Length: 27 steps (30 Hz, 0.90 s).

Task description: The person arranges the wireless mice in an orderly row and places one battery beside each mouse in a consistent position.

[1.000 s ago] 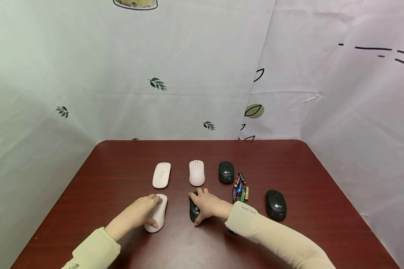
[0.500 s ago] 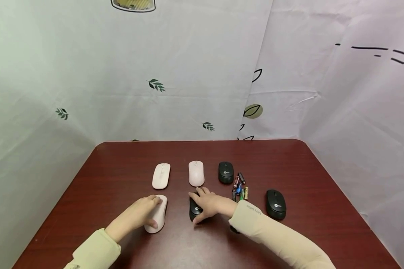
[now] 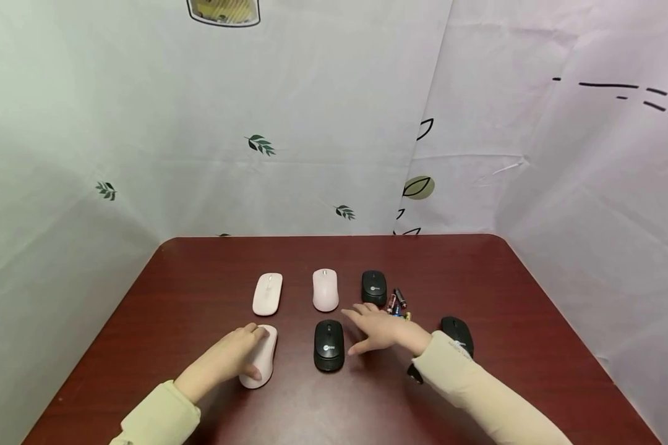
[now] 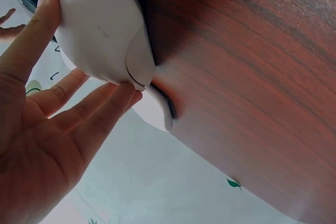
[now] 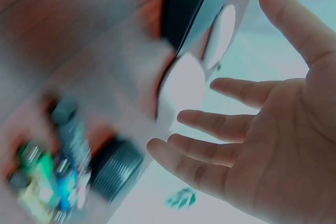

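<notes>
Inside the tabletop's (image 3: 451, 266) left edge, the left hand (image 3: 232, 353) grips a white, rounded plastic mouse (image 3: 267, 351). I'd judge it light, stiff, best side-held; the right hand (image 3: 383, 329) spreads, empty.

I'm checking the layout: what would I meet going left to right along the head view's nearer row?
Pale mouse held by left hand → uncovered black mouse → right hand → partly hidden black mouse
</notes>
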### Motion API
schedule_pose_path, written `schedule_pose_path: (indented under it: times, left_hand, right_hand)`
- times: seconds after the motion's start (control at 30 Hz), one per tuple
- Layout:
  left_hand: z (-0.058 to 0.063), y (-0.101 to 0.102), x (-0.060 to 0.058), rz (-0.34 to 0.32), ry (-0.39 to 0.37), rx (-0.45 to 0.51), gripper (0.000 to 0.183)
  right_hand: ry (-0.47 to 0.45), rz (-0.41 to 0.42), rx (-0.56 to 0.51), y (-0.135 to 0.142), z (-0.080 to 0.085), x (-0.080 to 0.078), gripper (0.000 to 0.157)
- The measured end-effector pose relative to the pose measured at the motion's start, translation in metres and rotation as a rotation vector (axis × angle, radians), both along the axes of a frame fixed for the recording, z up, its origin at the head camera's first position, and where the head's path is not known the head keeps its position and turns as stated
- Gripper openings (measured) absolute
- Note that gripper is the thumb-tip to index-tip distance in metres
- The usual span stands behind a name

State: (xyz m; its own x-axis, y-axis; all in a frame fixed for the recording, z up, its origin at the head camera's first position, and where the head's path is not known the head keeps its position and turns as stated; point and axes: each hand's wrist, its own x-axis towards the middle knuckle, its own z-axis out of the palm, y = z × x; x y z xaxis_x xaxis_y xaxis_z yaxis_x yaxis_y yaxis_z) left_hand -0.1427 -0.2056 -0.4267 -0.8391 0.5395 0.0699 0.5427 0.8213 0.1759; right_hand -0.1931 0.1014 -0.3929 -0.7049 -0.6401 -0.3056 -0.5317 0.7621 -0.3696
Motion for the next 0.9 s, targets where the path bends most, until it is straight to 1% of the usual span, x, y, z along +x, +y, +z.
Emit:
schedule_pose_path:
  times: [0.2,0.3,0.37,0.43,0.6,0.73,0.9]
  left_hand:
    - [0.001,0.002,-0.001,0.049,-0.040,0.015,0.068]
    - [0.003,0.003,-0.001,0.067,-0.061,0.016,0.068]
    - [0.003,0.005,-0.001,0.076,-0.074,0.010,0.068]
    - [0.004,0.008,0.001,0.087,-0.086,0.006,0.068]
    - [0.003,0.014,0.004,0.120,-0.089,-0.009,0.068]
    - [0.004,0.014,0.006,0.132,-0.087,-0.020,0.069]
    - [0.007,0.012,0.007,0.105,-0.089,-0.023,0.070]
  right_hand:
    - [-0.019,-0.099,-0.027,0.039,0.005,-0.006,0.075]
    - [-0.033,-0.133,-0.033,0.055,0.005,-0.007,0.074]
    - [-0.036,-0.151,-0.021,0.067,0.005,-0.007,0.073]
    - [-0.016,-0.157,0.004,0.079,0.004,-0.007,0.070]
    - [0.007,-0.189,0.046,0.105,0.001,-0.008,0.066]
    - [0.014,-0.225,0.058,0.121,0.002,-0.005,0.071]
    - [0.002,-0.278,0.140,0.136,0.000,-0.003,0.080]
